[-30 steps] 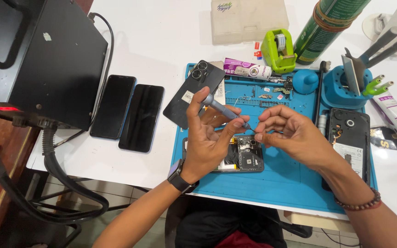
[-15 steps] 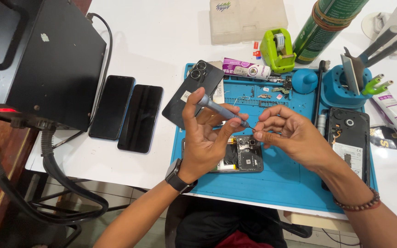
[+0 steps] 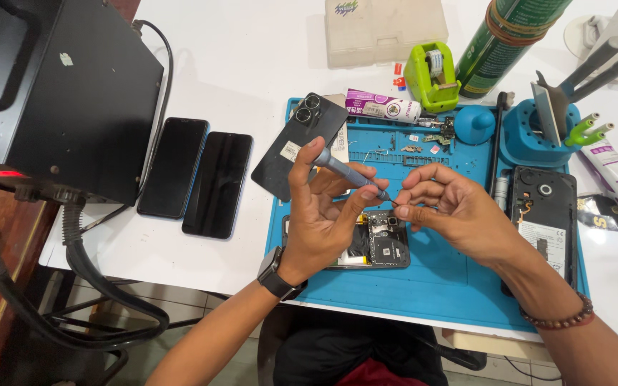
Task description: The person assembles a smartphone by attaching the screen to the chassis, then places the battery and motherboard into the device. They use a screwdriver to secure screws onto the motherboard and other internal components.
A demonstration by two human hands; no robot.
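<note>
Left hand [image 3: 323, 214] grips a grey precision screwdriver [image 3: 348, 171], its tip meeting the pinched fingertips of the right hand [image 3: 452, 211]; whatever the right hand pinches is too small to identify. Compared with a second ago, both hands have risen slightly and drawn together above the opened phone [image 3: 377, 239], which lies directly beneath them on the blue mat [image 3: 452, 286]. Work appears to centre on the driver tip, not the board.

Matt blue rubbery mat [image 3: 466, 300], glossy black glass phones [image 3: 217, 184], grey metal screwdriver [image 3: 348, 174].
</note>
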